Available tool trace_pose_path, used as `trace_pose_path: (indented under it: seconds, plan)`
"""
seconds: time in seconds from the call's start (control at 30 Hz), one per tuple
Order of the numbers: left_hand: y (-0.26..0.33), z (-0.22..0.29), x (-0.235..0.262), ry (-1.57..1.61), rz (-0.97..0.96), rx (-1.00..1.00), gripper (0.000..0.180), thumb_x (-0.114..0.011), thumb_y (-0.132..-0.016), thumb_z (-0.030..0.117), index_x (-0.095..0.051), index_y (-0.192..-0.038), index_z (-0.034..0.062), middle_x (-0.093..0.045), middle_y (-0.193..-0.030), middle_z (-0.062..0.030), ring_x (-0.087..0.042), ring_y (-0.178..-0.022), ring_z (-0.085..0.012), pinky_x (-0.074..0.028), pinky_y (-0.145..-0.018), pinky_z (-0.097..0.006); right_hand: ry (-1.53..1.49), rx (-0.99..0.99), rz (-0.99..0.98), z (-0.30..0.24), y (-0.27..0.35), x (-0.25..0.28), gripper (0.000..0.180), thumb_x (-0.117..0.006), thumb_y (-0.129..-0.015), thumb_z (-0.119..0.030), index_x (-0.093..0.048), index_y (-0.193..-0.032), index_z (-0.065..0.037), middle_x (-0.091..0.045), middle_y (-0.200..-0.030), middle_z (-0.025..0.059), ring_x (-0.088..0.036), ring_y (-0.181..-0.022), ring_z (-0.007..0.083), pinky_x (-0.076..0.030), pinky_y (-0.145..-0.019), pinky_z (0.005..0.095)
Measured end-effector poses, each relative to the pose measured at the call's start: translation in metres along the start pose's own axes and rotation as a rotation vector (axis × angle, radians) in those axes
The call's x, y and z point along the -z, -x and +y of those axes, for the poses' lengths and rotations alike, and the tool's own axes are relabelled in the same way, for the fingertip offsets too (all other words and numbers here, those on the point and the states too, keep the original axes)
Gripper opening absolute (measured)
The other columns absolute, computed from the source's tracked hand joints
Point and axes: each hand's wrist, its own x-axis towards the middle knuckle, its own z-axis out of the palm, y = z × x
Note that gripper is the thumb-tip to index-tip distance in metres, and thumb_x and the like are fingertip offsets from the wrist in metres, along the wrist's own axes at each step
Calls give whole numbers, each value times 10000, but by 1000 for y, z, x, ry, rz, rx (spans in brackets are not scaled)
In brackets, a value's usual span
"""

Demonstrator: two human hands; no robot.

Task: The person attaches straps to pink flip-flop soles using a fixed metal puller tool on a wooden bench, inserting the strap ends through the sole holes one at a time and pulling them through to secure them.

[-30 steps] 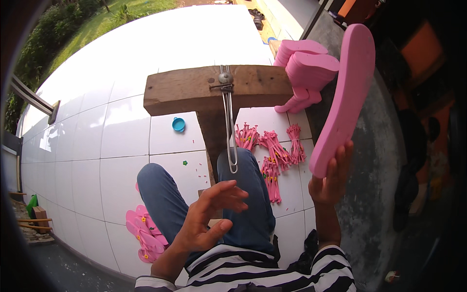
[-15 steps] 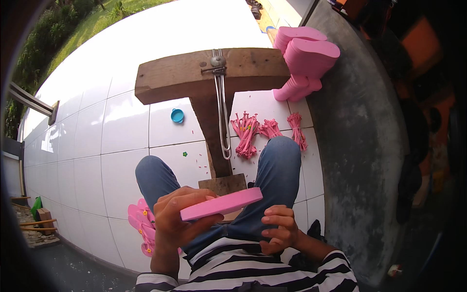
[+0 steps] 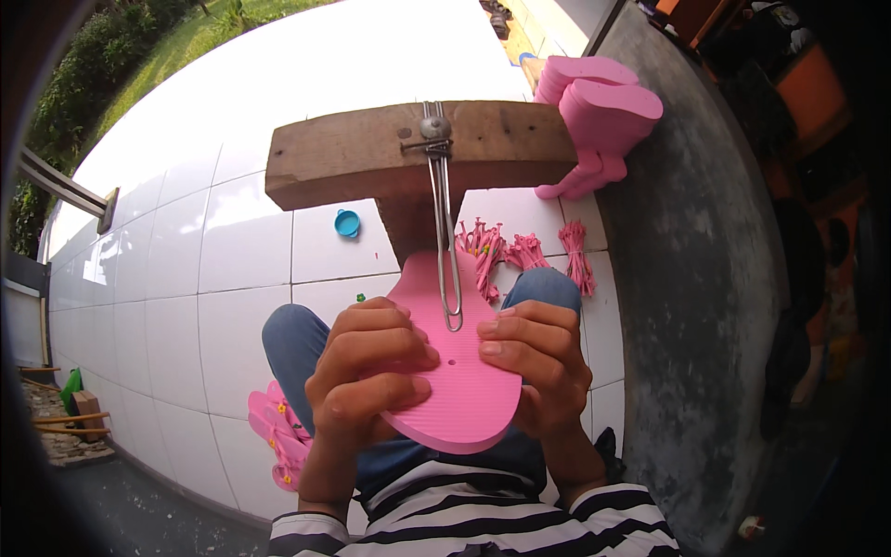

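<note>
A sole [image 3: 455, 371] lies between both hands under a metal hook [image 3: 445, 232] — sole stack [image 3: 599, 116] behind right, straps [image 3: 520, 251] beyond.

Left hand [image 3: 367, 376] and right hand [image 3: 538, 362] gripping a flat pink foam sandal sole [image 3: 455, 371] from both sides, long bent metal wire tool [image 3: 445, 241] hanging from a T-shaped wooden stand [image 3: 371, 162] onto the sole, pink rubber straps [image 3: 524, 251] on white floor tiles [image 3: 204, 251] beyond, stacked pink soles [image 3: 599, 102] far right, small blue cap [image 3: 347, 223] left of the stand

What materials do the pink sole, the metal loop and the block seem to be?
Pink sole: likely matte foam, finely ribbed. Metal loop: shiny bent steel wire, probably. Block: rough unfinished wood, visible grain. Left hand and right hand grip the sole.
</note>
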Motion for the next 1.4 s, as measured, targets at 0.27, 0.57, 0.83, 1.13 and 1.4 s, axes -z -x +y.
trace_pose_path:
  seconds: [0.27,0.57,0.83,1.13,1.4]
  plan:
    - [-16,-12,-10,26,136,-27,277,-728,-808,186,-526,-960,72,-593,-910,-141,-598,-778,-249,-523,-635,-343,-6,-1,39,3,-19,-5,264,-722,-848,-143,-638,-1067,-24,-663,-1026,102,-631,-932,281,-543,-791,359]
    - [-44,24,-3,-6,92,512,474,-837,-741,142,-561,-1114,48,-572,-1082,-139,-571,-991,-217,-484,-820,-320,37,-319,-19,-18,-30,9,333,-757,-840,-129,-641,-1128,-10,-606,-1032,104,-624,-894,221,-538,-707,308]
    - [-77,-30,-16,-768,251,241,751,-865,-710,279,-497,-1353,152,-291,-1511,-135,-251,-1413,-318,-334,-1103,-494,-249,-500,302,32,-66,-37,280,-788,-808,-123,-611,-1004,-32,-580,-909,61,-610,-777,113,-551,-581,242]
    - [-62,-67,-14,-912,136,24,799,-819,-748,408,-443,-1401,141,-264,-1533,-193,-107,-1449,-396,-185,-1091,-592,-152,-405,223,60,-59,-28,289,-801,-812,-151,-534,-783,-45,-481,-643,-26,-419,-552,41,-323,-460,207]
    - [-10,-96,-40,-932,85,50,1124,-830,-717,485,-134,-1539,162,-82,-1551,-301,0,-1438,-496,-67,-1096,-676,374,-510,363,256,-108,65,370,-679,-889,-389,-644,-1065,-65,-642,-1005,73,-608,-925,178,-496,-790,331]
